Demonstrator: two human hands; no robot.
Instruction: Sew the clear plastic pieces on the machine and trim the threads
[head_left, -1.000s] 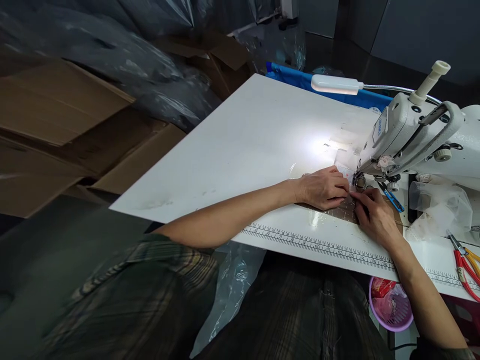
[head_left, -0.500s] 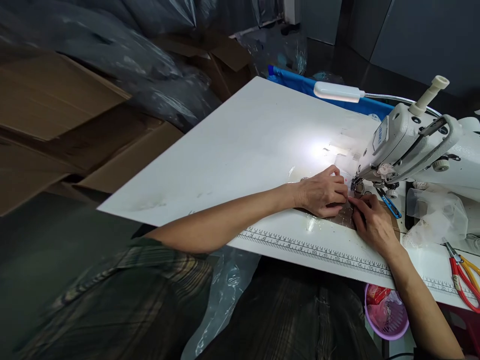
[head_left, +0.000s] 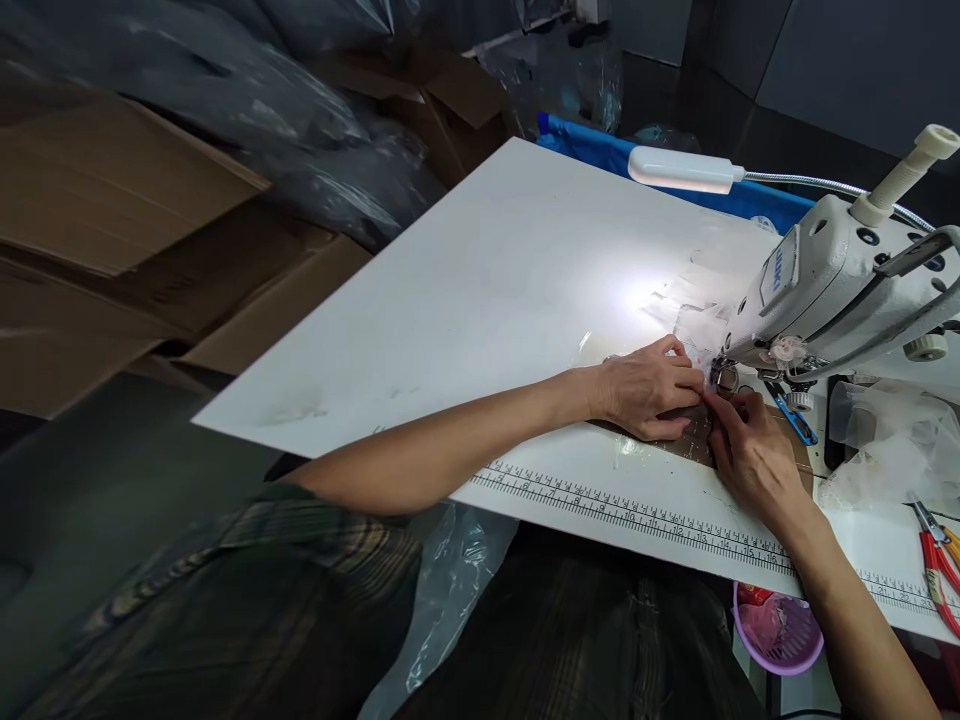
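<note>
Both hands stay put by the needle; only the view drifts. Left hand [head_left: 649, 388] and right hand [head_left: 750, 452] each grip by pinching the clear plastic piece [head_left: 691, 328] on the table [head_left: 487, 300], likely keeping it flat and lined up under the sewing machine [head_left: 840, 290] foot.

Left hand [head_left: 649, 388] and right hand [head_left: 752, 458] meet fingertips on a clear plastic piece [head_left: 694, 328], just beside the sewing machine [head_left: 840, 290].

White table [head_left: 487, 290], cardboard boxes [head_left: 112, 200], lamp [head_left: 679, 170]
</note>
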